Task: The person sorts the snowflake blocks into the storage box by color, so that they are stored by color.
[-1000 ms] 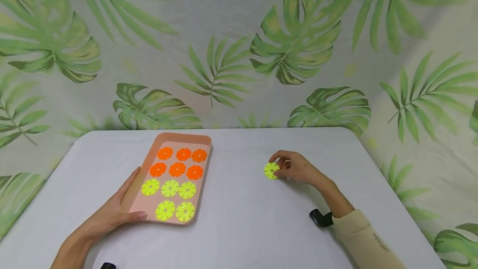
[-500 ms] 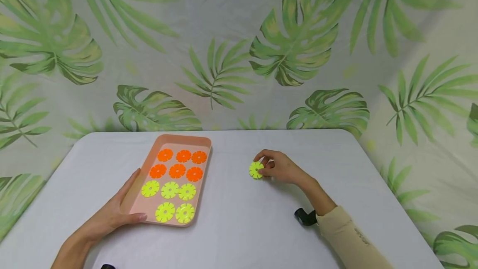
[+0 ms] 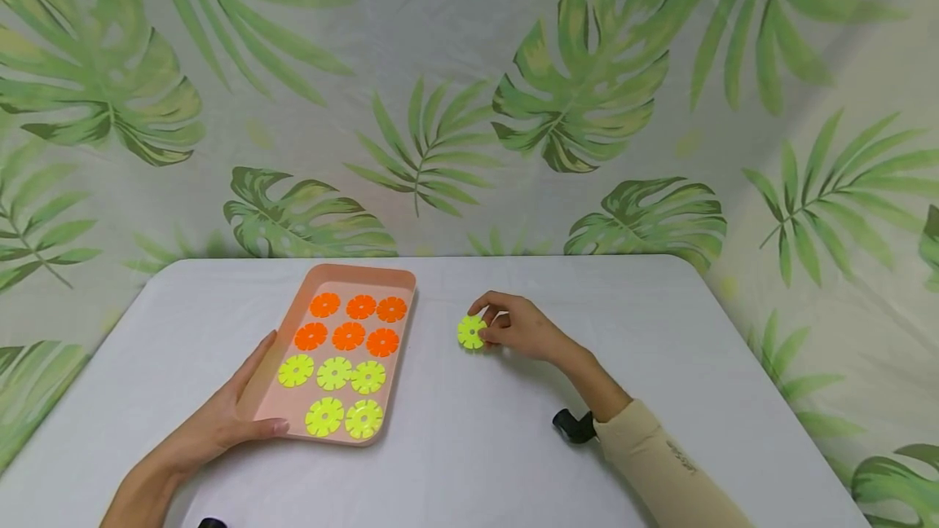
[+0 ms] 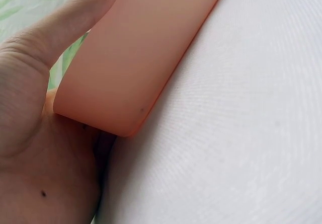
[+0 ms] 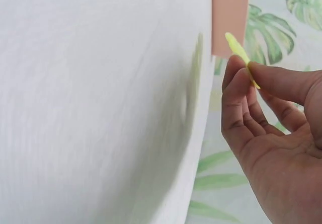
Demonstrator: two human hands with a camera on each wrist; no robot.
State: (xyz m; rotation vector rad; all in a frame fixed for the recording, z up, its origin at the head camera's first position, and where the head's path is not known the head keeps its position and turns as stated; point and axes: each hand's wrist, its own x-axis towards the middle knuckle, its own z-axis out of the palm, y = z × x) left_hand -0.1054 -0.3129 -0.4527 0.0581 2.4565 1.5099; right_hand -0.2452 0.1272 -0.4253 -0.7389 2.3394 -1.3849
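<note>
Between thumb and fingertips, my right hand (image 3: pixel 526 329) pinches a yellow-green notched plastic disc (image 3: pixel 468 334) with a small centre hole. The right wrist view shows this disc (image 5: pixel 235 45) edge-on, raised over the white table. My left hand (image 3: pixel 213 418) grips the near left corner of a shallow pink tray (image 3: pixel 406 283), its thumb over the near rim and its fingers along the left side. In the tray lie rows of orange discs (image 3: pixel 348 336) at the far end and yellow-green discs (image 3: pixel 325 416) at the near end. In the left wrist view, the tray's outer wall (image 4: pixel 121 58) sits against the hand.
A white cloth (image 3: pixel 455 463) covers the table, with a leaf-print curtain (image 3: pixel 440 104) behind it. A black wrist-camera piece (image 3: pixel 574 426) sits by the right sleeve (image 3: pixel 653 455). Another black piece (image 3: pixel 213 522) shows at the bottom edge.
My right hand has moved left across the table toward the tray, carrying the yellow-green disc. The left hand and the tray have stayed in place.
</note>
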